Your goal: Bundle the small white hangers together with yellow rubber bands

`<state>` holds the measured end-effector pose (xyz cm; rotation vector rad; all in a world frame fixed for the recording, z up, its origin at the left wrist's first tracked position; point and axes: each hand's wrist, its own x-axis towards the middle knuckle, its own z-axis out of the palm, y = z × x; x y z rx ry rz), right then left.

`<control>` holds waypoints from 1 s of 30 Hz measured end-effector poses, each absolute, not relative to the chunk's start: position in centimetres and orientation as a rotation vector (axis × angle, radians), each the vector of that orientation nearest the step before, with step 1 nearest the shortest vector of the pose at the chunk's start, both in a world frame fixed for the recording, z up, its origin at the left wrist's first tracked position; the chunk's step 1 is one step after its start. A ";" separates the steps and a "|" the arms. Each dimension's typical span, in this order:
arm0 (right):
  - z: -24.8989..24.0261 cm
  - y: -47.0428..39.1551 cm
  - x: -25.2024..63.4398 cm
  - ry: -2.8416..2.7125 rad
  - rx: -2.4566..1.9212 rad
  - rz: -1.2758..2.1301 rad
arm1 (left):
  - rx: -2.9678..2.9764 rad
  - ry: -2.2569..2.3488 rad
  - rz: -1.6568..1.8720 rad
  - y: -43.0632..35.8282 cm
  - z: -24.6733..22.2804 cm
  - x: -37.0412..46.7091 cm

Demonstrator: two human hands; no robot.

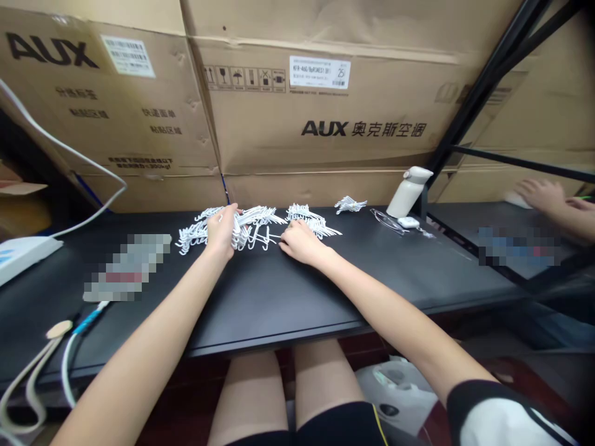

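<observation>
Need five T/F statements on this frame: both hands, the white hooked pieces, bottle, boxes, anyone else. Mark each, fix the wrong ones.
1. The left hand grips white hooked pieces. True.
2. The right hand is on the bottle. False: the right hand is at the hooked pieces; the bottle stands farther right.
3. A small bunch lies apart from both hands. True.
4. The boxes are black. False: the boxes are brown.
5. Another person's hand shows at right. True.

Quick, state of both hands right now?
Left hand: closed around a bunch of white hooks.
Right hand: fingers curled down at the right-hand pile of white hooks; whether they grip one cannot be told.
</observation>
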<state>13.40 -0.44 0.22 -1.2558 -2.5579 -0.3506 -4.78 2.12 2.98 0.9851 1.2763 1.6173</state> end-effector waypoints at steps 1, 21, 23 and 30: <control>0.3 -0.4 13.4 -2.546 -1.268 -0.369 | 0.983 1.278 1.614 2.1 3.0 -4.8; 0.7 -0.3 14.4 -2.112 -1.680 0.077 | 0.989 1.238 1.610 2.1 2.8 -4.7; 0.7 -0.4 14.2 -2.151 -1.691 0.067 | 1.000 1.245 1.597 2.0 2.8 -4.7; 1.3 -0.9 14.1 -2.069 -1.675 0.056 | 1.025 1.257 1.584 2.0 2.8 -4.7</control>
